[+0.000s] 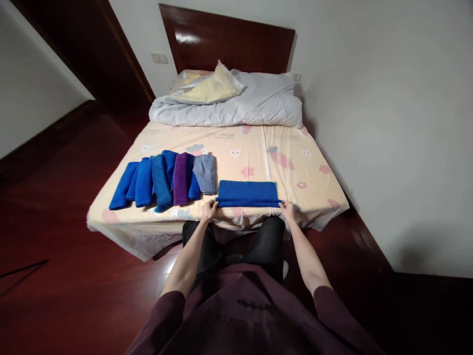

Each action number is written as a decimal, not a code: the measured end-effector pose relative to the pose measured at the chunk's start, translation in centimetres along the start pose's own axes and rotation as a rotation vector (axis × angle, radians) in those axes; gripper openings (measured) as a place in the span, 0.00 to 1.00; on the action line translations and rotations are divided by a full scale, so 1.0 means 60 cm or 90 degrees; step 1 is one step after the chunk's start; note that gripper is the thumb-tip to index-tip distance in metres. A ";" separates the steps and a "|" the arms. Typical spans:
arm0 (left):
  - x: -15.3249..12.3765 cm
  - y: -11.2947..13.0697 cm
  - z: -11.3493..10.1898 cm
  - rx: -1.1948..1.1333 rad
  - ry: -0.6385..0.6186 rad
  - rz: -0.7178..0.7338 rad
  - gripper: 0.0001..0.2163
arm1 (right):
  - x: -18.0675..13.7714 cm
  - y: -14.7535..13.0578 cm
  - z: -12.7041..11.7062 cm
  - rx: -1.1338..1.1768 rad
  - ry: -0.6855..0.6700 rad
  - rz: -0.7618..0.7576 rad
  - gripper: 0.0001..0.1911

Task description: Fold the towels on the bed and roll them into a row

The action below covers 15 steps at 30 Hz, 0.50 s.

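Observation:
A blue towel [247, 190] lies spread near the front edge of the bed, its near edge turned over into a narrow strip. My left hand [209, 210] pinches the left end of that strip. At the opposite end, my right hand [287, 210] grips the strip's corner between thumb and fingers. Left of the towel, several folded towels lie side by side, partly overlapping: blue ones, a teal-blue one [161, 182], a purple one [181, 178] and a grey one [205, 173] closest to my left hand.
The bed [295, 182] has a patterned cream sheet. A bunched grey-white quilt [229, 109] and a pale yellow cloth [214, 86] lie toward the dark wooden headboard [229, 39]. A wall [399, 123] runs along the right, and a thin black rod [25, 267] shows at the left.

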State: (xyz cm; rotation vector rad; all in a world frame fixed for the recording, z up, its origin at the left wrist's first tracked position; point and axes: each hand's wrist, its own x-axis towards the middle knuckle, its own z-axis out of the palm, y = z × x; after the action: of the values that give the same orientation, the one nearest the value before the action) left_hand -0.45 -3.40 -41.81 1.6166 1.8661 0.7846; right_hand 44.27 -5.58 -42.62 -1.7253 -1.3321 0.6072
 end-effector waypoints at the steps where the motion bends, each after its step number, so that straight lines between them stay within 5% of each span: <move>1: 0.002 0.001 0.000 0.002 0.000 -0.008 0.13 | 0.001 0.001 -0.002 -0.009 0.002 0.007 0.10; 15: 0.014 -0.020 0.011 0.056 -0.021 0.004 0.16 | -0.017 -0.035 0.009 -0.204 0.033 0.083 0.11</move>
State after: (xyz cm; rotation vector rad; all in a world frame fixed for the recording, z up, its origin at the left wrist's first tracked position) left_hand -0.87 -2.64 -43.15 1.6797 1.8972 0.6839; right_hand 42.42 -6.22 -41.25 -2.0850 -1.3425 0.4337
